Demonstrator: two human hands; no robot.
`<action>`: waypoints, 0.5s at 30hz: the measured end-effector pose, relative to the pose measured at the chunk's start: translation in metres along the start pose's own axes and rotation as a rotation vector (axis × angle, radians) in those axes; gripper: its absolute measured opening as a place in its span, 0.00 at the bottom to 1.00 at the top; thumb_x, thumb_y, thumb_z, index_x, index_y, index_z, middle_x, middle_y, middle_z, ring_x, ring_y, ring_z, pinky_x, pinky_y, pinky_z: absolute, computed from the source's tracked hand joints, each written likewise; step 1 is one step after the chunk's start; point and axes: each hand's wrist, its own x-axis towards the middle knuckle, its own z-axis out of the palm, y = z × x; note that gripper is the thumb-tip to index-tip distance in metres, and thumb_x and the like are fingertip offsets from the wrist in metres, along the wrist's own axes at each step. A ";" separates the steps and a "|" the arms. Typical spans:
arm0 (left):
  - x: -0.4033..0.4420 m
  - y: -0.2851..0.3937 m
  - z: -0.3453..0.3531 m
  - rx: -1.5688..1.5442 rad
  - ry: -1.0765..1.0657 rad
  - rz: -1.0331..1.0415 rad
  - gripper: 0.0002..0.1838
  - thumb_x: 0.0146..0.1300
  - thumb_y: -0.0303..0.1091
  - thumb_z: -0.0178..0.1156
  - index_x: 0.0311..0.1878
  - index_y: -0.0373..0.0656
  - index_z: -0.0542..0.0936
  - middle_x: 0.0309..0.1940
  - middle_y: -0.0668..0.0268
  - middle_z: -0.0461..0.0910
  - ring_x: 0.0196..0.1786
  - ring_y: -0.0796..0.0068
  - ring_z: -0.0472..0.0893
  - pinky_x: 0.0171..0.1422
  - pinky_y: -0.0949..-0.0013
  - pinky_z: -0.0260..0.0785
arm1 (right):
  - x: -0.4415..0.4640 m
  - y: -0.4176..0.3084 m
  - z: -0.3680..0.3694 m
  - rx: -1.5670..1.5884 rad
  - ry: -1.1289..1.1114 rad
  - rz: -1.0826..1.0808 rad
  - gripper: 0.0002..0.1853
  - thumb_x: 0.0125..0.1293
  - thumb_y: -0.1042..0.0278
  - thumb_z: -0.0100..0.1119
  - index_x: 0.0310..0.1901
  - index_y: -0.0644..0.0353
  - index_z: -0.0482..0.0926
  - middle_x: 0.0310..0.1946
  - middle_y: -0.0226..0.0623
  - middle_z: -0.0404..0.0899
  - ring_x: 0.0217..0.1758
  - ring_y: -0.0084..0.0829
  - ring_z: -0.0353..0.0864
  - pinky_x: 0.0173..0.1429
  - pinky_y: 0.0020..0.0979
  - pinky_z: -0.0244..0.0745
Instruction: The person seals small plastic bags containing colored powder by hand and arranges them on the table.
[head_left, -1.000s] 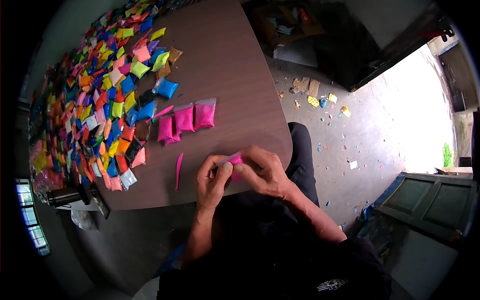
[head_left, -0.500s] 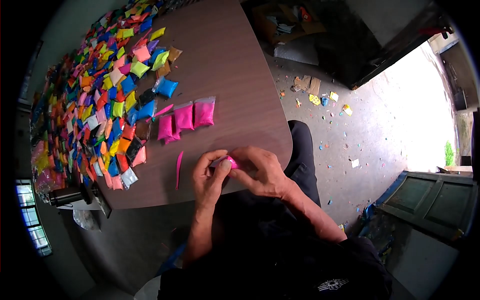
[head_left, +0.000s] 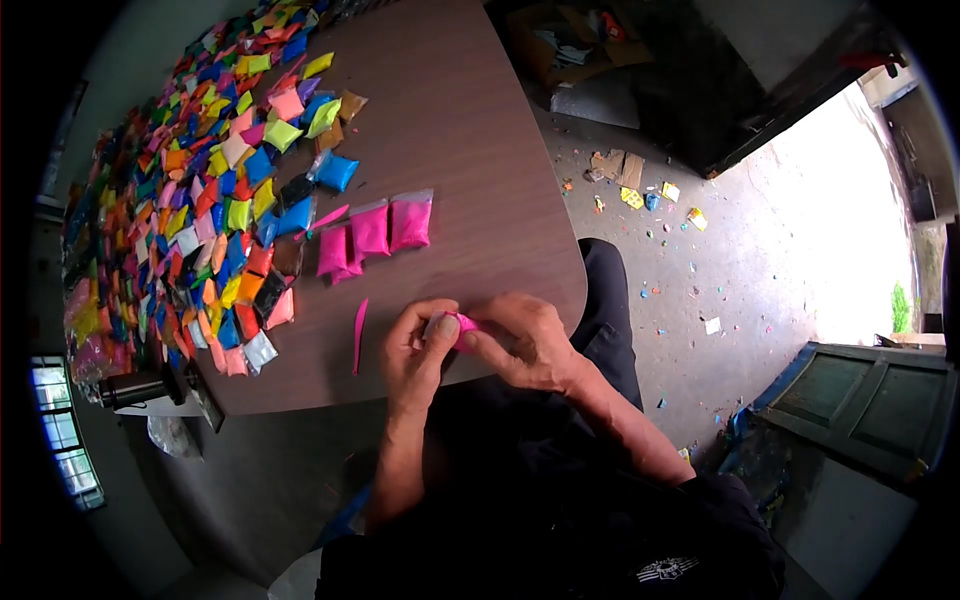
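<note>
Above the table's front edge, both hands close on a small pink packet (head_left: 464,332) that looks like the clay packets nearby. My left hand (head_left: 414,345) grips its left side, thumb on top. My right hand (head_left: 522,343) pinches the right side; the fingers hide much of the packet. A pink modelling tool, thin and flat like a knife (head_left: 360,337), lies left of my left hand. Beyond the hands are several clear packets of pink clay (head_left: 371,230) side by side. Another slim pink tool (head_left: 329,217) rests at their left.
A large heap of colourful packets (head_left: 215,210) covers the left of the brown table (head_left: 470,130). A dark cylinder (head_left: 135,391) stands by the near left corner. Scraps and cardboard (head_left: 617,168) litter the floor at right, near a green panelled door (head_left: 850,390).
The thumbs and fingers have shifted slightly on the pink packet, and more of it shows between them. The view has moved a little; the things on the table stay put.
</note>
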 end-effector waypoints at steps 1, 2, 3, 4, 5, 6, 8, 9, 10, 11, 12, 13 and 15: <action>0.002 -0.003 -0.005 0.035 -0.064 0.000 0.07 0.74 0.32 0.68 0.45 0.38 0.82 0.38 0.71 0.81 0.41 0.84 0.77 0.48 0.76 0.69 | 0.000 -0.001 -0.001 -0.001 -0.006 0.009 0.12 0.61 0.71 0.75 0.44 0.64 0.85 0.34 0.46 0.85 0.35 0.46 0.85 0.40 0.40 0.78; 0.003 -0.005 -0.007 0.070 -0.129 0.001 0.07 0.74 0.32 0.68 0.44 0.38 0.82 0.38 0.71 0.81 0.41 0.84 0.76 0.48 0.76 0.68 | 0.000 -0.001 -0.002 -0.002 -0.012 0.017 0.11 0.62 0.70 0.75 0.43 0.64 0.86 0.34 0.46 0.85 0.35 0.46 0.84 0.40 0.39 0.77; 0.004 -0.004 -0.006 0.068 -0.129 0.003 0.07 0.74 0.32 0.68 0.44 0.38 0.82 0.38 0.71 0.81 0.41 0.84 0.76 0.48 0.76 0.68 | 0.001 -0.001 -0.001 -0.004 -0.013 0.015 0.11 0.62 0.70 0.75 0.43 0.64 0.86 0.34 0.46 0.85 0.35 0.46 0.84 0.40 0.39 0.77; 0.004 -0.003 -0.006 0.058 -0.124 0.015 0.07 0.74 0.32 0.67 0.44 0.38 0.82 0.37 0.72 0.80 0.40 0.85 0.75 0.47 0.77 0.68 | 0.001 0.000 -0.001 -0.012 -0.002 -0.020 0.11 0.62 0.70 0.75 0.44 0.64 0.86 0.33 0.46 0.85 0.35 0.45 0.84 0.40 0.39 0.77; 0.004 -0.003 -0.005 0.048 -0.120 0.027 0.07 0.75 0.32 0.67 0.43 0.38 0.82 0.37 0.73 0.80 0.40 0.85 0.75 0.47 0.77 0.67 | 0.001 -0.001 0.000 -0.019 0.008 -0.054 0.12 0.62 0.70 0.75 0.44 0.64 0.86 0.33 0.45 0.85 0.35 0.45 0.84 0.40 0.38 0.77; 0.003 -0.006 -0.008 0.047 -0.119 0.029 0.07 0.75 0.32 0.67 0.43 0.38 0.82 0.37 0.73 0.80 0.40 0.85 0.75 0.47 0.77 0.67 | 0.001 -0.001 0.001 -0.020 0.008 -0.056 0.12 0.62 0.70 0.75 0.44 0.64 0.86 0.33 0.45 0.85 0.35 0.45 0.84 0.40 0.38 0.77; 0.001 -0.018 -0.013 -0.122 -0.061 0.024 0.06 0.75 0.30 0.65 0.45 0.38 0.82 0.38 0.70 0.81 0.40 0.83 0.77 0.48 0.76 0.70 | 0.001 -0.002 0.000 -0.068 -0.010 -0.092 0.13 0.62 0.70 0.75 0.46 0.64 0.86 0.33 0.45 0.85 0.35 0.43 0.84 0.41 0.36 0.77; 0.001 -0.017 -0.013 -0.124 -0.061 0.025 0.06 0.75 0.30 0.65 0.45 0.38 0.82 0.38 0.70 0.81 0.40 0.83 0.77 0.48 0.76 0.70 | 0.001 -0.003 0.000 -0.070 -0.010 -0.093 0.13 0.62 0.70 0.75 0.46 0.64 0.86 0.33 0.45 0.85 0.35 0.43 0.84 0.41 0.36 0.77; 0.000 -0.014 -0.012 -0.107 -0.070 -0.004 0.06 0.75 0.31 0.66 0.44 0.37 0.82 0.37 0.72 0.80 0.40 0.85 0.76 0.47 0.78 0.68 | 0.000 -0.003 0.000 -0.025 0.002 -0.057 0.13 0.63 0.69 0.75 0.46 0.64 0.86 0.34 0.45 0.85 0.36 0.43 0.84 0.42 0.36 0.77; 0.000 -0.010 -0.011 -0.090 -0.077 -0.031 0.07 0.75 0.32 0.67 0.43 0.37 0.82 0.37 0.74 0.79 0.39 0.86 0.74 0.46 0.79 0.66 | -0.001 -0.003 0.001 0.020 0.012 -0.022 0.13 0.63 0.69 0.75 0.47 0.64 0.86 0.34 0.45 0.85 0.37 0.42 0.84 0.43 0.35 0.77; -0.001 -0.002 -0.009 -0.092 -0.073 -0.029 0.07 0.75 0.32 0.67 0.43 0.37 0.82 0.37 0.74 0.79 0.39 0.86 0.74 0.46 0.79 0.66 | -0.002 -0.002 0.001 0.020 0.008 -0.024 0.13 0.63 0.69 0.75 0.47 0.64 0.86 0.34 0.45 0.85 0.37 0.42 0.84 0.43 0.35 0.77; -0.002 0.008 -0.003 -0.040 -0.087 -0.026 0.08 0.75 0.32 0.67 0.43 0.37 0.83 0.36 0.74 0.80 0.39 0.87 0.74 0.45 0.79 0.66 | -0.004 0.000 0.000 0.059 0.006 0.043 0.13 0.64 0.69 0.74 0.47 0.64 0.87 0.35 0.45 0.84 0.38 0.41 0.84 0.44 0.34 0.77; -0.002 0.009 0.004 0.028 -0.105 0.026 0.08 0.74 0.33 0.68 0.43 0.37 0.83 0.35 0.75 0.80 0.38 0.88 0.73 0.44 0.79 0.65 | -0.005 -0.001 -0.003 0.141 0.022 0.108 0.11 0.67 0.69 0.72 0.47 0.65 0.87 0.35 0.44 0.83 0.38 0.37 0.82 0.42 0.33 0.76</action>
